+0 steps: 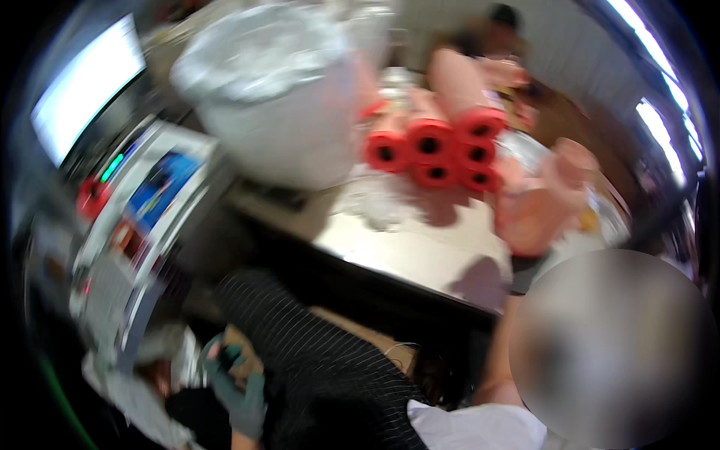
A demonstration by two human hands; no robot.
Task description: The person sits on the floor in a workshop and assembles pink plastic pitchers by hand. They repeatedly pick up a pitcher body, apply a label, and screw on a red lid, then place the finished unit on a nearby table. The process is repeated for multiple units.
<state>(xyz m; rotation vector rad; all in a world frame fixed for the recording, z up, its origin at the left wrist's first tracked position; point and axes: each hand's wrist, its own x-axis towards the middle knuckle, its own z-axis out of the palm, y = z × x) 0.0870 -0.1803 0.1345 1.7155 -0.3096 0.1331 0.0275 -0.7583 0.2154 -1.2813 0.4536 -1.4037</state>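
Near the lower left, my left hand [238,391] comes up from the lower edge in a grey-green glove. Its fingers look bent around a small tan-brown thing [246,358], too blurred to name. A silvery, crinkled plastic wrap [184,352] lies beside this hand, and dark cloth with thin pale stripes [307,337] stretches out on its other side. My right hand does not show.
A white table [412,251] bears stacked pink rolls with red ends [431,142] and a large plastic-lined bin [277,112]. A grey-white machine [112,292] and a bright screen [90,86] stand left. One person's white sleeve [476,427] is close at right; another person [499,34] is behind the rolls.
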